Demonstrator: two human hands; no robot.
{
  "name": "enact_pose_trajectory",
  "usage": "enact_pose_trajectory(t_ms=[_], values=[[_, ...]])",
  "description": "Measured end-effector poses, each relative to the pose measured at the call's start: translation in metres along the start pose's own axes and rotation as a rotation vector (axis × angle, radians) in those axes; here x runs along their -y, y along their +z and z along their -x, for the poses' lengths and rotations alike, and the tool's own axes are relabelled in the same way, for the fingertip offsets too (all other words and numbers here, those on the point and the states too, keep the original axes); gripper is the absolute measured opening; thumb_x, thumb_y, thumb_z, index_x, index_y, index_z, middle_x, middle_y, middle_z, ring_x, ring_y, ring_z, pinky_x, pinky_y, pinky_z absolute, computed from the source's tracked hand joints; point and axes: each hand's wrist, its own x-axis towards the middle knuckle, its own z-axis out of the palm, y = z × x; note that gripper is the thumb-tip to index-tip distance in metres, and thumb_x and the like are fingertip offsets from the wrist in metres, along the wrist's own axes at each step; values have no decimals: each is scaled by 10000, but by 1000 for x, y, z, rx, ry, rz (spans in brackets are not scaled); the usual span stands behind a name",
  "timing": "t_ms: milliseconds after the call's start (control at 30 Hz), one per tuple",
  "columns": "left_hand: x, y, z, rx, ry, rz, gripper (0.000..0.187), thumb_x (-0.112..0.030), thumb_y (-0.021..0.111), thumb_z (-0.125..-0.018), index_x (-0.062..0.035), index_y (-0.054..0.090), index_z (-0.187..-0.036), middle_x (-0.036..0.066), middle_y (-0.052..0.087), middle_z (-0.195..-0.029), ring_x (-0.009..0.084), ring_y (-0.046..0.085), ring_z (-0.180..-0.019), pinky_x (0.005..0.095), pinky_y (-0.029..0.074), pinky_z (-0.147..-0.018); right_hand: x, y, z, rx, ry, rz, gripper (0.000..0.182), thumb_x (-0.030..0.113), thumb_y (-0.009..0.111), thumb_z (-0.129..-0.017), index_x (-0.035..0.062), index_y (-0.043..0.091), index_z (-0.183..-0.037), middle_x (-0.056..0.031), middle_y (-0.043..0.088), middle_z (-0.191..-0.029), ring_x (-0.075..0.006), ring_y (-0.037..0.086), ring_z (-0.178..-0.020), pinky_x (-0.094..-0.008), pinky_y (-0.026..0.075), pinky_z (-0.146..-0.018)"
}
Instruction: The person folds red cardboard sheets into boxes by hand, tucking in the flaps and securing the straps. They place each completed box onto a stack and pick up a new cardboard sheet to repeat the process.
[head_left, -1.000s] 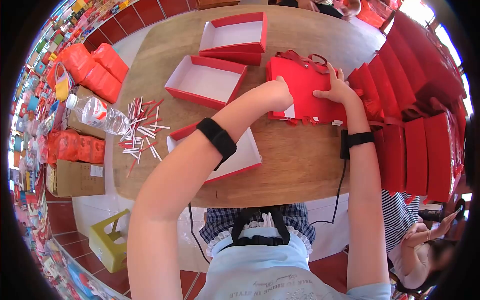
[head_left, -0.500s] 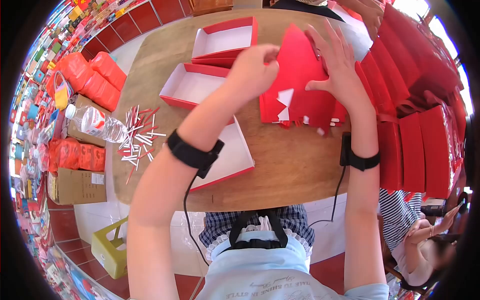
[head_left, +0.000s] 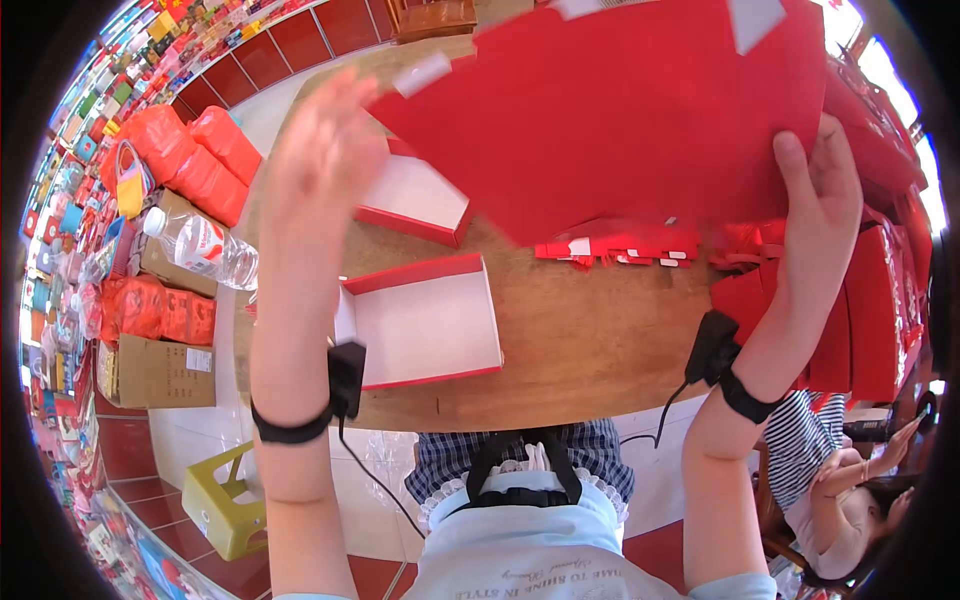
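A large flat red cardboard sheet [head_left: 620, 120] with white tabs is raised over the far part of the table. My right hand [head_left: 825, 190] grips its right edge, thumb on the near face. At the sheet's left corner, beside a white tab, my left hand [head_left: 335, 140] is smeared by motion and its fingers are unclear. Under the sheet, the near edge of a stack of red cardboard pieces [head_left: 620, 248] shows on the table. Left of it, a red box tray with a white inside [head_left: 425, 320] lies near me, and another box tray [head_left: 415, 195] is partly covered by the sheet.
At the table's left edge lies a plastic bottle [head_left: 205, 248], near red plastic-wrapped packs [head_left: 185, 155] and a cardboard box [head_left: 160, 370]. Red bags [head_left: 875, 300] crowd the right side. A green stool [head_left: 225, 505] stands lower left; a person [head_left: 850, 510] sits lower right.
A red cardboard sheet has come up from the stack, spread wide between my hands. My left hand moved left, my right hand moved right and nearer. The loose sticks are now mostly hidden by my left arm.
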Motion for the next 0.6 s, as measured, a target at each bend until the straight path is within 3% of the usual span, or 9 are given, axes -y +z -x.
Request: enact_pose_trajectory(t_ms=[67, 133, 267, 333, 367, 433, 467, 533, 600], values=[[-5, 3, 42, 48, 34, -49, 663, -190, 646, -796, 51, 300, -1308, 137, 403, -1314, 198, 365, -1237, 339, 287, -1009, 0, 6, 19, -10, 168, -162, 175, 100, 566, -855, -11, 540, -989, -40, 605, -919, -90, 548, -885, -225, 413, -819], [-6, 2, 78, 147, -127, 80, 543, -122, 650, -785, 44, 408, -1242, 118, 490, -1218, 183, 443, -1160, 316, 339, -962, -3, 14, 51, 56, 274, -261, 200, 86, 553, -856, -5, 511, -1029, -43, 584, -976, -84, 523, -935, -231, 399, -839], [-2, -12, 135, 184, -321, -64, 259, -66, 627, -790, 27, 562, -1023, 96, 608, -957, 160, 555, -875, 278, 425, -792, -2, 22, 116, 103, 457, -337, 403, 101, 600, -819, 8, 432, -1173, -81, 504, -1143, -145, 491, -1022, -299, 373, -912], [1, -11, 151, 155, -376, -80, 173, -57, 618, -794, 21, 593, -946, 92, 633, -846, 157, 574, -755, 272, 446, -716, 8, 20, 132, 134, 72, 406, 622, 136, 640, -790, 10, 313, -1304, -129, 391, -1292, -233, 438, -1146, -351, 307, -995], [2, -12, 157, 221, -363, -171, 152, -49, 611, -793, 18, 594, -929, 103, 621, -781, 166, 559, -677, 272, 442, -648, 14, 19, 139, 138, 77, 409, 622, 136, 640, -790, 10, 313, -1304, -129, 391, -1292, -233, 438, -1146, -351, 307, -995], [4, -6, 164, 276, -296, -277, 97, -22, 594, -786, 8, 599, -877, 121, 573, -643, 198, 500, -520, 277, 411, -519, 24, 20, 149, 450, 132, 207, 785, 170, 671, -764, 5, 198, -1369, -154, 284, -1384, -288, 333, -1259, -383, 247, -1039], [4, -6, 168, 285, -294, -273, 97, -22, 594, -786, 8, 599, -877, 121, 573, -643, 198, 500, -520, 277, 411, -519, 24, 24, 154, 444, 136, 214, 785, 170, 671, -764, 5, 198, -1369, -154, 284, -1384, -288, 333, -1259, -383, 247, -1039], [5, -6, 173, 320, -328, -250, 81, -17, 592, -782, 6, 593, -859, 123, 569, -646, 213, 489, -512, 272, 404, -510, 22, 35, 161, 327, 475, -360, 860, 175, 685, -753, 7, 129, -1387, -165, 213, -1425, -300, 255, -1310, -390, 223, -1053], [5, -7, 176, 311, -319, -255, 74, -14, 590, -781, 7, 590, -852, 122, 566, -640, 220, 484, -506, 272, 402, -506, 22, 37, 159, 273, 528, -450, 845, 151, 687, -740, 10, 151, -1378, -173, 293, -1374, -273, 355, -1240, -367, 280, -1015]])
